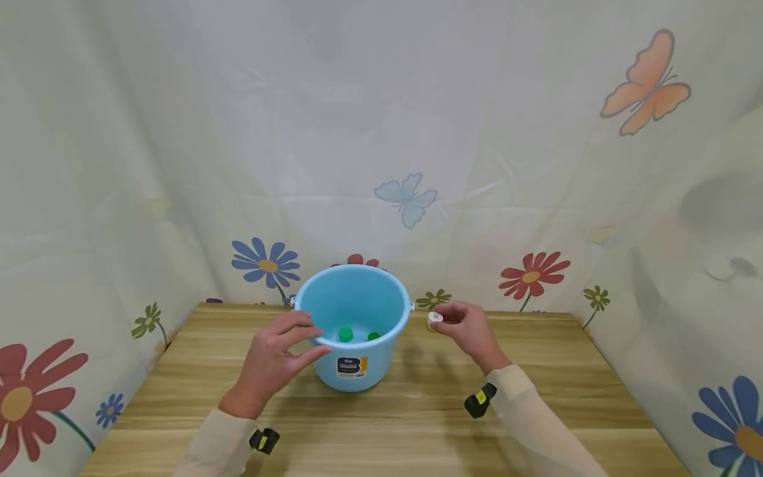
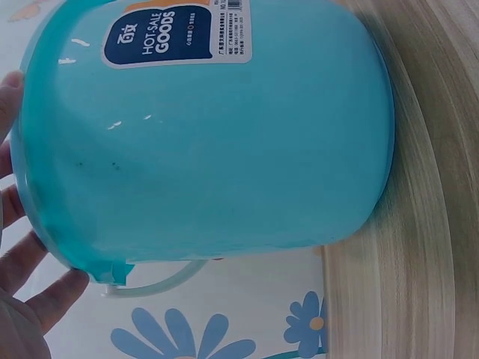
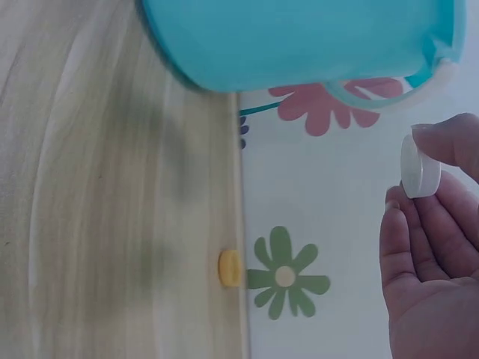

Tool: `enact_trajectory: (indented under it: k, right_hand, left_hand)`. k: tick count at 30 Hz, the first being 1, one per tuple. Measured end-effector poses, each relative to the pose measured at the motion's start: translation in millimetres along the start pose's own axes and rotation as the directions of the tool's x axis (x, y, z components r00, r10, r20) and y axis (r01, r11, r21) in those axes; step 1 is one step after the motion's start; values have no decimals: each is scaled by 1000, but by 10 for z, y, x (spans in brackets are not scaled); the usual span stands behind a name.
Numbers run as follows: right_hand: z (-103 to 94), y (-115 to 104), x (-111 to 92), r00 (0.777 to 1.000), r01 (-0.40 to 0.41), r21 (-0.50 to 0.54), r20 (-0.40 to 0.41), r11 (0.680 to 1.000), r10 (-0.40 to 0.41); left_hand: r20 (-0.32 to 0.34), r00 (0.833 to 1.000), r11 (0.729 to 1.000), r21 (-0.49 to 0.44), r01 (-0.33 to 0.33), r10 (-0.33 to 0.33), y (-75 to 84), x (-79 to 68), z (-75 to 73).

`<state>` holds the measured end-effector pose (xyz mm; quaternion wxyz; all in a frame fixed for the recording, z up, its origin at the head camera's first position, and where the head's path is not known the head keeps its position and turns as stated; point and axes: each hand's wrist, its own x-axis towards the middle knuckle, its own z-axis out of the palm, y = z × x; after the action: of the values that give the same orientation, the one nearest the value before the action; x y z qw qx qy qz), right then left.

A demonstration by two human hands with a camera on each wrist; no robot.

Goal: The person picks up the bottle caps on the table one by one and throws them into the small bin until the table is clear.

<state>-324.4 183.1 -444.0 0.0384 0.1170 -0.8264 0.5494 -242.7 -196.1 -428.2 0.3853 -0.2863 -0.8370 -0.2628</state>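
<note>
A light blue bucket (image 1: pixel 353 364) stands upright on the wooden table, its label facing me. Inside it lie two green caps; one green cap (image 1: pixel 346 334) shows whole, the other green cap (image 1: pixel 373 336) is partly cut off by the rim. My left hand (image 1: pixel 277 358) is at the bucket's near left rim with its fingers loosely spread; whether they touch the rim I cannot tell. To the right of the bucket, my right hand (image 1: pixel 471 331) pinches a white cap (image 3: pixel 420 166) between thumb and fingers, above the table. A yellow cap (image 3: pixel 230 268) lies by the table's far edge.
The wooden table (image 1: pixel 417 424) ends at a pale curtain (image 1: pixel 334 132) printed with flowers and butterflies, which hangs behind and at both sides. A pale handle (image 2: pixel 168 280) hangs at the bucket's far side.
</note>
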Motion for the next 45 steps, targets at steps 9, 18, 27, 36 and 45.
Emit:
enact_trajectory:
  k: [9, 18, 27, 36, 45]
  right_hand:
    - [-42, -131, 0, 1000, 17, 59, 9, 998, -17]
    - [35, -451, -29, 999, 34, 97, 32, 995, -37]
    - [93, -624, 5, 998, 59, 91, 32, 994, -62]
    - [188, -735, 68, 995, 81, 138, 44, 987, -88]
    - [308, -784, 93, 994, 88, 164, 49, 983, -97]
  left_hand:
    - [-13, 1000, 1000, 11, -13, 13, -46, -21, 28]
    - [-7, 1000, 1000, 10, 1, -1, -36, -15, 16]
    - [1, 1000, 1000, 4, 1, -1, -40, -22, 18]
    - [-16, 1000, 1000, 18, -19, 19, -42, -24, 27]
    - [-21, 1000, 1000, 17, -21, 22, -45, -21, 29]
